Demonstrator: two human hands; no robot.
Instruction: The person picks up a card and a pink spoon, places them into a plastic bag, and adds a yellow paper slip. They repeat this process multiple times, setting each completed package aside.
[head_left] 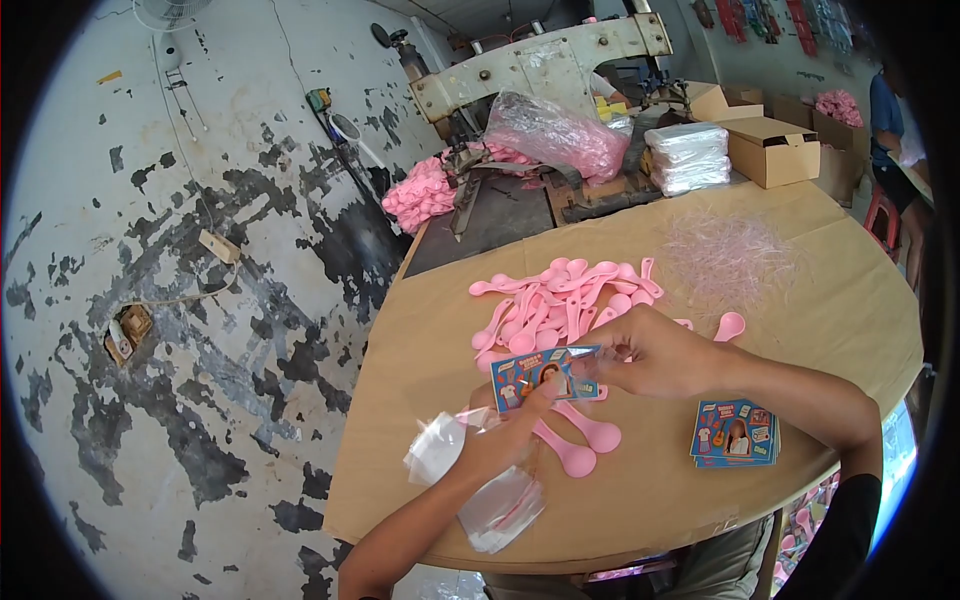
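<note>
In the head view, a blue printed card [515,380] with a picture of a person is held over the tabletop. My left hand [500,435] grips its lower edge, thumb across the front. The fingers of my right hand [665,352] are pinched at the card's right end, where something clear and shiny, like plastic film, shows. Two pink spoons [577,460] lie just below the card, their handles partly hidden by it and my left hand. Clear plastic bags [500,512] lie under and beside my left wrist. Beyond my hands spreads a heap of pink spoons [570,300].
A stack of printed cards [735,435] lies right of my hands. Clear plastic strips [725,255] and a single pink spoon [730,325] are farther back. A machine [545,65], wrapped clear packs [688,158] and a cardboard box [775,148] stand behind. A person [885,125] is at far right.
</note>
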